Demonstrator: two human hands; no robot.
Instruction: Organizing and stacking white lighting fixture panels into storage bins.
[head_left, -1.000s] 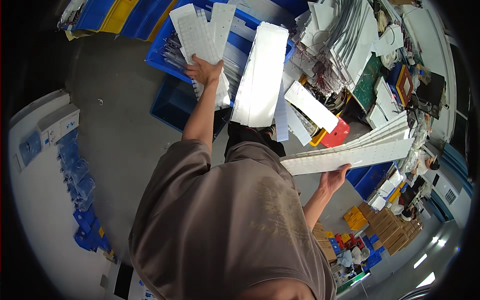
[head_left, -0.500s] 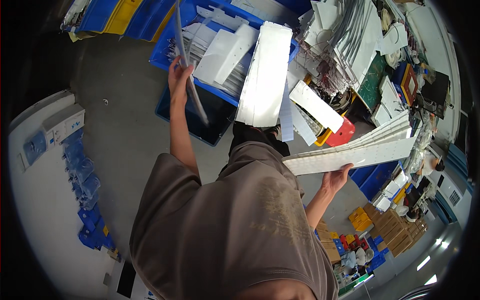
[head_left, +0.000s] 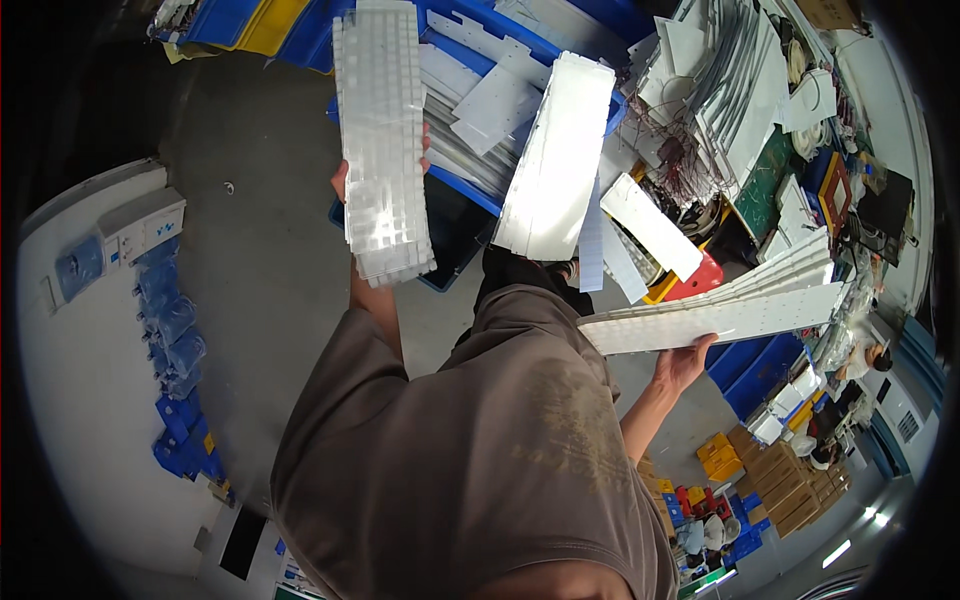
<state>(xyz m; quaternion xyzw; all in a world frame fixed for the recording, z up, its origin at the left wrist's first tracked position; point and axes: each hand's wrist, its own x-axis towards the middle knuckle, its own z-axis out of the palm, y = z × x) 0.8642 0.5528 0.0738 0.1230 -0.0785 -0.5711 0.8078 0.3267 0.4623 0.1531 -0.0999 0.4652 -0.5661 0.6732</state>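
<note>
My left hand (head_left: 340,182) is closed round a long, translucent white ribbed strip (head_left: 384,140), whose broad face is turned up; most of the hand is hidden behind it. Lower right, my right hand (head_left: 685,364) grips a fanned stack of long white panels with small dots (head_left: 720,318) by its near edge. Between the two hands, a stack of plain white panels (head_left: 556,160) lies across the near edge of a blue bin (head_left: 470,192). White panels and strips fill that bin, one bent white plate (head_left: 498,108) among them.
Beyond my right hand, a cluttered bench holds piled white sheets (head_left: 745,90), wires and a green board (head_left: 763,175). A red piece (head_left: 697,278) sits under a loose white panel (head_left: 652,226). Blue and yellow bins (head_left: 262,22) stand far left; cartons (head_left: 780,470) lie lower right.
The strip in my left hand has turned from edge-on to face-up, covering much of that hand. My right hand still holds its stack, and the whole view has shifted slightly.
</note>
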